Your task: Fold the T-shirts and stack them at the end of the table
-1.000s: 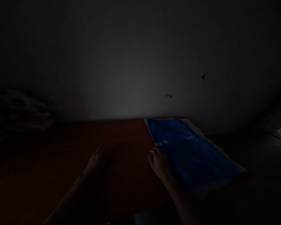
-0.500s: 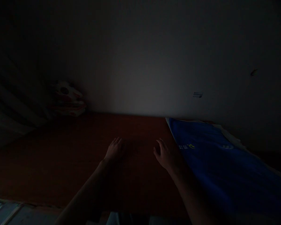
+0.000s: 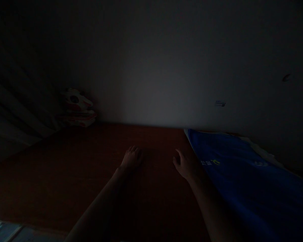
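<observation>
Resting hands flat, palms down

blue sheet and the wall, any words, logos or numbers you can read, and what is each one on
Nothing can be read in this dim picture.
Blue sheet, print near the right hand: white marks and a yellow-green shape, too small and dark to read.
Blue sheet, farther right: a pale mark, blurred.
Wall: a small label with dark lines, too small to read.

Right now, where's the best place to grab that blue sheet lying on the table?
Probably its near left edge: the blue sheet lies flat on the table, and that edge runs just beside the right hand. Come in from the left and pinch the edge up.
</observation>
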`<move>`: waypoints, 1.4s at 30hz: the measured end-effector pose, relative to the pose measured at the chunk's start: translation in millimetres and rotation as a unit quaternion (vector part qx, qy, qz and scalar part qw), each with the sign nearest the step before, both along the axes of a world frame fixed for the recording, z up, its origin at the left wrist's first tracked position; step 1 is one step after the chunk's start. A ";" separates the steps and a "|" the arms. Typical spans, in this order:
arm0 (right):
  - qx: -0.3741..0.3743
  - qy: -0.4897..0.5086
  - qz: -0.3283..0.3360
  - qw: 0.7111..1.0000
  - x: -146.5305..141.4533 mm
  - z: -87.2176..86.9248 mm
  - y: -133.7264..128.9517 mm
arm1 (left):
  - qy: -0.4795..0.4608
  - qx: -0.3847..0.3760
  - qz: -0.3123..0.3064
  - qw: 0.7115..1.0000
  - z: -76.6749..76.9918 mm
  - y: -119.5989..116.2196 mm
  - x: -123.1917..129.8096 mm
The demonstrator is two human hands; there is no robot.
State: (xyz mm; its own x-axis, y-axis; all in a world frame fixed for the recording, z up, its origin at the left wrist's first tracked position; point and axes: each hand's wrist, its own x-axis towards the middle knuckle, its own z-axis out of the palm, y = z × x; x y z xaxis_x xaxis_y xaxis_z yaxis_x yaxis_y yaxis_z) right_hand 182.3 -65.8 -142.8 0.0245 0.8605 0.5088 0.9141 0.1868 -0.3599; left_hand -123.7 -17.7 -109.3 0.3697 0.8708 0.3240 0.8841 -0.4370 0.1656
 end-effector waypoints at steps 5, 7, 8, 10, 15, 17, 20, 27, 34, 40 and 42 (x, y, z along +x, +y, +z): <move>-0.045 -0.013 -0.012 0.999 1.9 9.3 -4.2 | -0.009 -0.023 0.004 1.000 -5.5 2.4 0.0; -0.042 -0.023 -0.004 0.999 2.1 11.0 -4.5 | -0.014 -0.030 -0.002 0.999 -5.8 2.3 0.7; -0.044 -0.027 0.000 0.999 2.2 11.6 -4.8 | -0.015 -0.034 -0.004 0.999 -5.7 2.0 1.0; -0.056 -0.030 0.005 0.998 2.5 12.6 -5.4 | -0.015 -0.043 -0.003 0.999 -5.4 1.3 1.5; -0.074 -0.021 0.004 0.997 2.4 11.9 -4.9 | -0.005 -0.049 0.004 0.999 -5.4 0.0 1.9; -0.070 -0.017 0.006 0.997 2.6 10.9 -4.4 | -0.001 -0.050 0.008 0.999 -5.7 -0.2 2.0; -0.056 -0.017 0.007 0.998 3.3 10.8 -5.0 | -0.005 -0.049 0.002 0.999 -6.3 0.1 2.3; -0.057 -0.032 0.011 0.998 4.3 14.1 -6.5 | -0.011 -0.040 -0.007 0.999 -9.8 4.0 1.4; -0.065 -0.031 0.010 0.997 4.1 10.8 -5.1 | -0.014 -0.042 -0.009 0.999 -11.8 5.8 0.0; -0.060 -0.029 0.009 0.998 3.7 10.9 -5.0 | -0.008 -0.045 -0.004 0.999 -10.0 4.6 0.9; -0.062 -0.034 0.012 0.997 4.3 11.6 -4.8 | -0.009 -0.041 -0.003 0.999 -9.7 4.0 1.2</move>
